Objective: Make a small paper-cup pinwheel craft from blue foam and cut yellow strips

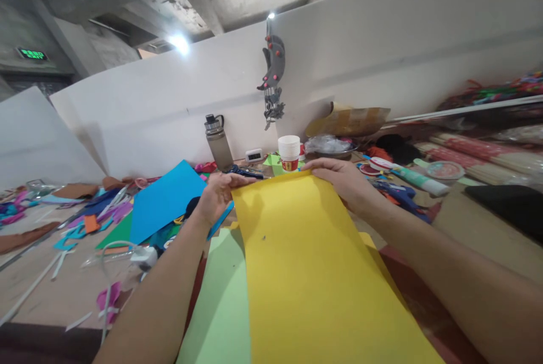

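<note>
A large yellow sheet (314, 273), of paper or thin foam, stretches from the bottom of the view up to both hands. My left hand (218, 191) pinches its far left corner between thumb and fingers. At the far right corner, my right hand (335, 177) grips the same edge, fingers on top. That far edge is lifted and bends slightly. Beneath it, to the left, lies a pale green sheet (220, 296). A strip of blue shows just below my left hand; whether the hand touches it I cannot tell.
Left of my hands lie a blue sheet (165, 200), a white plug adapter (144, 258) with cable, and coloured scraps. A water bottle (218, 143), small digital clock (254, 155) and stacked paper cups (289, 152) stand behind. At right are a glue tube (419, 180) and cardboard (475, 228).
</note>
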Tool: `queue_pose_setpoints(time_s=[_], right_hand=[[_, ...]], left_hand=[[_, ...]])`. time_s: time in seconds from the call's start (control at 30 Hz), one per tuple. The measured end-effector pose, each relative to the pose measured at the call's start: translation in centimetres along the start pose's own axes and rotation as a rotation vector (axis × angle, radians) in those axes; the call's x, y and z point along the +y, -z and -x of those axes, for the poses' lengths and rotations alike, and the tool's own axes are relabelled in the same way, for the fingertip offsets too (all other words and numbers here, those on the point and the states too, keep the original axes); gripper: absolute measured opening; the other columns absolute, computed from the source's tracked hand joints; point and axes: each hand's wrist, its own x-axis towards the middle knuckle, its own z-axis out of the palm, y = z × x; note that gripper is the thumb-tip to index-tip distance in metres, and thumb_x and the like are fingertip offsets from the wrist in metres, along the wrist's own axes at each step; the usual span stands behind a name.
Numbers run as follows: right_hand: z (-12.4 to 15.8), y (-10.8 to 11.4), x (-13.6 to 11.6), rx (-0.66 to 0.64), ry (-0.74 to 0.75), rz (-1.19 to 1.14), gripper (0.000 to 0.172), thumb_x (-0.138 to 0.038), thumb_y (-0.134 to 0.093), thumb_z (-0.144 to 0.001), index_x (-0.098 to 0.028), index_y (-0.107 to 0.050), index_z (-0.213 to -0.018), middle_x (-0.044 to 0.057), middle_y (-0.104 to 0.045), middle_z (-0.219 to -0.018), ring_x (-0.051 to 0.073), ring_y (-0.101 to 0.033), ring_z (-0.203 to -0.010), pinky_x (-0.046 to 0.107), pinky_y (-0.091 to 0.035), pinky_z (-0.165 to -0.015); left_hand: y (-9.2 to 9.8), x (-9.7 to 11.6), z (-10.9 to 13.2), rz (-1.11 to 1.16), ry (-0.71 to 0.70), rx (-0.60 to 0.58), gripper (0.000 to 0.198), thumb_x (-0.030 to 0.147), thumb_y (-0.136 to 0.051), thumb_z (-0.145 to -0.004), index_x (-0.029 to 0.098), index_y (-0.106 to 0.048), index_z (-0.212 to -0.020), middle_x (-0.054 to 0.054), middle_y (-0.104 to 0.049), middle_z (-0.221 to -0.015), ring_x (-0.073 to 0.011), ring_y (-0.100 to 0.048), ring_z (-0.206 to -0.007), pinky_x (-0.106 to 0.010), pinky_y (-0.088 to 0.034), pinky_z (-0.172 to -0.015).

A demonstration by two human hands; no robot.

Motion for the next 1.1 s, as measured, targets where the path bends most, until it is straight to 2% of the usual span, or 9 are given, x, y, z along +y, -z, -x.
queue_pose_setpoints(time_s=[0.07,0.17,0.37,0.43,0.57,0.73,0.8,0.9,1.1], right_hand=[[0.1,-0.1,0.2,-0.082,0.044,0.097,0.018,-0.029,-0.061,-0.071,-0.020,-0.071,-0.083,0.001,-0.068,-0.070,0.013,-0.058,-0.055,0.025,-0.043,-0.051],[0.4,-0.4,0.5,-0.224,0.091,0.191,0.022,-0.032,-0.058,-0.074,-0.021,-0.072,-0.087,0.001,-0.069,-0.074,0.013,-0.058,-0.057,0.025,-0.044,-0.052],[1.3,-1.1,0.5,-0.341,0.274,0.370,0.023,-0.033,-0.054,-0.079,-0.024,-0.074,-0.086,0.002,-0.070,-0.089,0.016,-0.062,-0.074,0.025,-0.047,-0.061],[1.3,-1.2,0.6,-0.348,0.327,0.414,0.024,-0.031,-0.052,-0.081,-0.024,-0.074,-0.088,0.002,-0.070,-0.090,0.016,-0.063,-0.077,0.026,-0.047,-0.064],[1.1,-1.1,0.9,-0.358,0.398,0.494,0.027,-0.030,-0.050,-0.083,-0.024,-0.074,-0.092,0.003,-0.071,-0.096,0.019,-0.063,-0.087,0.028,-0.047,-0.073],[1.0,-0.8,0.8,-0.352,0.301,0.508,0.040,-0.039,-0.050,-0.085,-0.026,-0.059,-0.122,0.003,-0.068,-0.090,0.017,-0.060,-0.073,0.026,-0.045,-0.060],[1.0,-0.7,0.7,-0.361,0.265,0.492,0.047,-0.044,-0.051,-0.084,-0.025,-0.053,-0.128,0.003,-0.067,-0.092,0.018,-0.061,-0.075,0.027,-0.045,-0.061],[1.0,-0.8,0.5,-0.344,0.267,0.517,0.047,-0.050,-0.051,-0.083,-0.021,-0.059,-0.118,0.006,-0.067,-0.098,0.020,-0.061,-0.084,0.029,-0.045,-0.066],[1.0,-1.3,0.8,-0.227,0.337,0.748,0.034,-0.049,-0.057,-0.078,-0.020,-0.067,-0.094,0.005,-0.068,-0.092,0.020,-0.060,-0.078,0.028,-0.042,-0.065]], left_hand=[[0.6,0.9,0.0,-0.085,0.078,-0.006,0.041,0.046,-0.054,-0.077,0.010,-0.069,-0.085,-0.016,-0.071,-0.096,-0.0263,-0.066,-0.090,-0.035,-0.050,-0.076],[0.7,1.6,0.1,-0.279,0.088,0.024,0.046,0.052,-0.056,-0.077,0.009,-0.070,-0.087,-0.017,-0.071,-0.096,-0.0237,-0.067,-0.086,-0.032,-0.050,-0.073],[-2.1,0.7,1.0,-0.517,0.243,-0.241,0.047,0.055,-0.059,-0.075,0.015,-0.071,-0.097,-0.013,-0.071,-0.099,-0.0209,-0.065,-0.088,-0.031,-0.048,-0.078],[-3.0,0.3,1.3,-0.535,0.306,-0.277,0.047,0.055,-0.059,-0.075,0.017,-0.071,-0.099,-0.010,-0.071,-0.096,-0.0211,-0.065,-0.087,-0.031,-0.048,-0.074],[-3.5,-0.7,1.2,-0.603,0.289,-0.253,0.044,0.055,-0.063,-0.071,0.017,-0.072,-0.092,-0.006,-0.071,-0.090,-0.0211,-0.062,-0.087,-0.030,-0.046,-0.075],[-3.2,-2.0,0.7,-0.574,0.225,-0.211,0.038,0.049,-0.067,-0.069,0.016,-0.070,-0.089,-0.005,-0.070,-0.090,-0.0180,-0.062,-0.083,-0.027,-0.045,-0.073],[-3.3,-2.3,0.6,-0.606,0.203,-0.167,0.037,0.049,-0.066,-0.069,0.017,-0.070,-0.088,-0.004,-0.069,-0.087,-0.0166,-0.061,-0.077,-0.026,-0.044,-0.068],[-3.7,-2.4,0.6,-0.692,0.142,-0.103,0.035,0.048,-0.066,-0.069,0.016,-0.069,-0.084,-0.003,-0.068,-0.081,-0.0153,-0.060,-0.071,-0.025,-0.043,-0.062],[-4.6,-2.7,0.9,-0.772,0.096,-0.065,0.031,0.046,-0.061,-0.072,0.016,-0.067,-0.080,-0.003,-0.068,-0.078,-0.0164,-0.060,-0.071,-0.025,-0.044,-0.061]])
